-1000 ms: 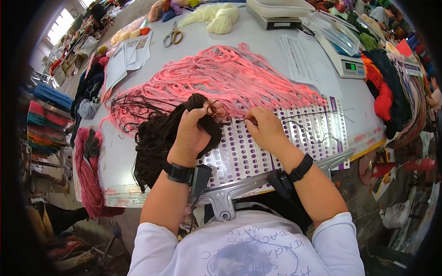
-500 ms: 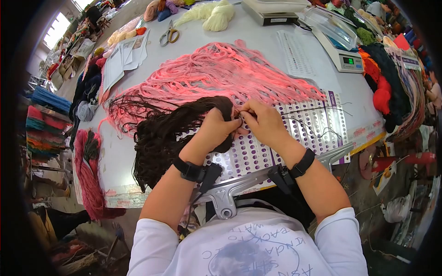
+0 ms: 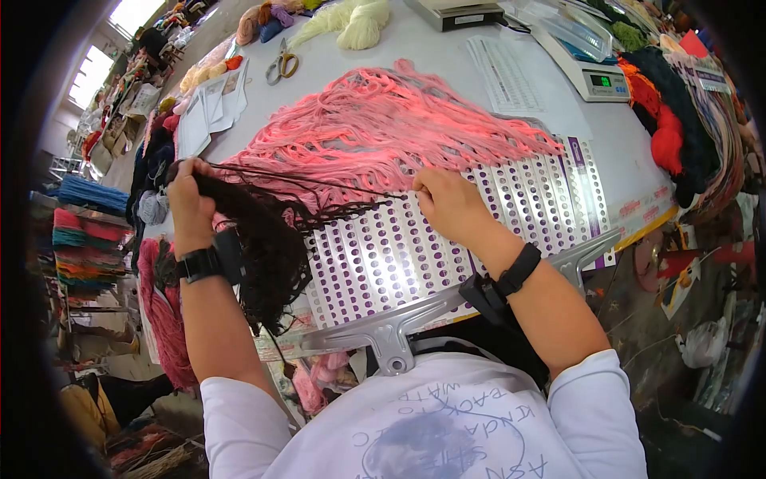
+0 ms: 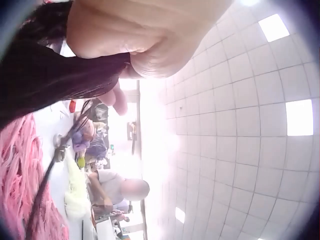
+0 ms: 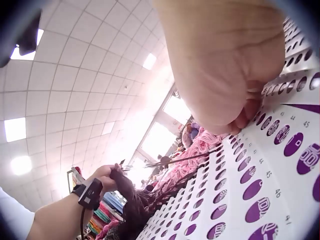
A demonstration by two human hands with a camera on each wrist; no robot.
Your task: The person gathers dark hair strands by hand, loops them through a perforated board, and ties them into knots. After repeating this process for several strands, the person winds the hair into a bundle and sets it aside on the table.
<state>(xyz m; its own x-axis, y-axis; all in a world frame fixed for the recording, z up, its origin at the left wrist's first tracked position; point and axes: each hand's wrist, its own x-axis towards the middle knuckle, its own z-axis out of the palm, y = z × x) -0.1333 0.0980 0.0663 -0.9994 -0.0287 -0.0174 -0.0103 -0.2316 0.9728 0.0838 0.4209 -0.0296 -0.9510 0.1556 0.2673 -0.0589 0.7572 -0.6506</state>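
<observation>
My left hand grips a hank of dark brown yarn near the table's left side. The hank hangs down past the fingers, and in the left wrist view the gathered yarn passes into the fist. Over the perforated cards, my right hand has curled fingers that pinch the end of dark strands stretching across from the hank. Its fingertips are close above the cards, partly hidden behind the palm in the right wrist view. Pink yarn spreads along the cards' far edge, many loops reaching their holes.
Scissors, paper sheets and cream yarn lie toward the back. A digital scale stands at the right beside red yarn. A grey metal bracket runs along the near edge. Dark pink yarn hangs at the left.
My left hand came up to the right hand, then swung far left with the brown hank, drawing strands out straight. The right hand stays over the cards; the whole view shifted slightly.
</observation>
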